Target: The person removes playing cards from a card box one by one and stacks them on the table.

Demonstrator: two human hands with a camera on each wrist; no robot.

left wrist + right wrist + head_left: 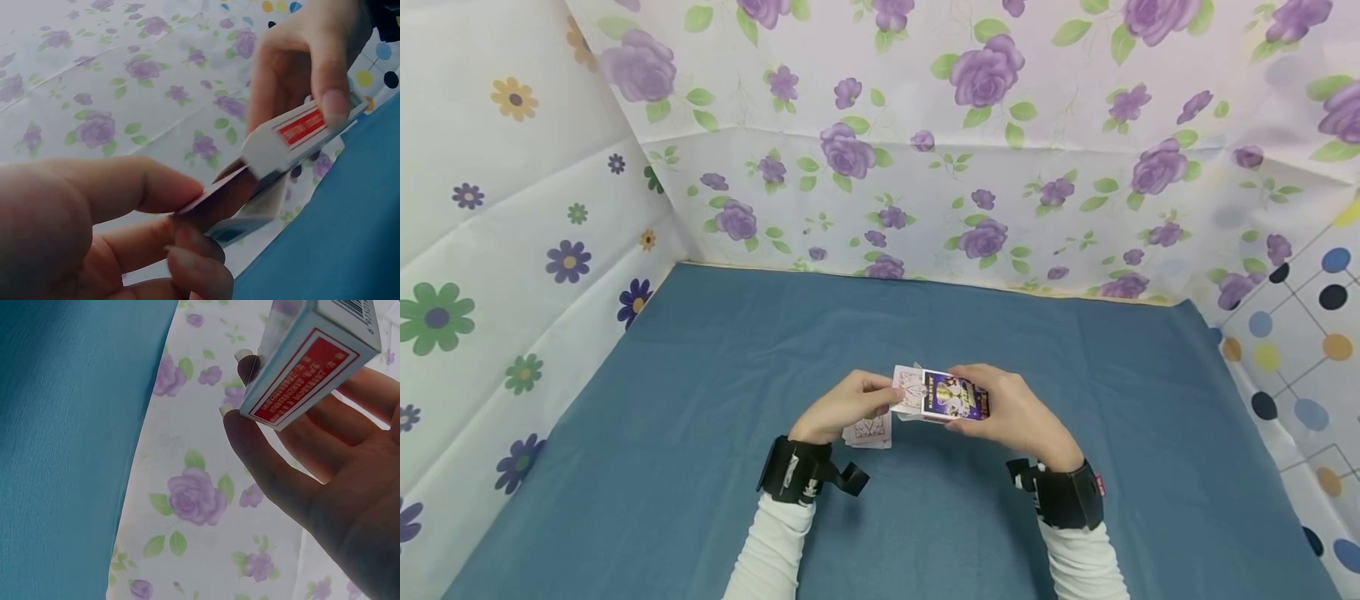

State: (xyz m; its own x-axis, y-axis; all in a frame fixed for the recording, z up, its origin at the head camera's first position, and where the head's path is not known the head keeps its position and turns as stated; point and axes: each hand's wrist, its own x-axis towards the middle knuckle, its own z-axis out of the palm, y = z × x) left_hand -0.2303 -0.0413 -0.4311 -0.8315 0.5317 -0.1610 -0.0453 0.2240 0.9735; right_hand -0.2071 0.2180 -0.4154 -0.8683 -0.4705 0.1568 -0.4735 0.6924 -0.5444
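My right hand (1017, 414) grips a playing-card box (955, 397) with a dark blue printed face, thumb and fingers on its long edges. In the right wrist view, the side of the box (303, 378) carries a red label. At its left end the flap stands open. My left hand (842, 406) pinches playing cards (910, 387) between thumb and fingers, and they reach into that open end. In the left wrist view, the cards (228, 197) overlap the mouth of the box. Below, a few patterned cards (870, 430) lie on the cloth, partly hidden by my left hand.
A blue cloth (737, 350) covers the table. White sheeting with purple flowers (985, 71) rises along the back edge, daisy-print sheeting (520, 250) on the left and dotted sheeting (1292, 392) on the right. Black camera straps (793, 471) are on both wrists.
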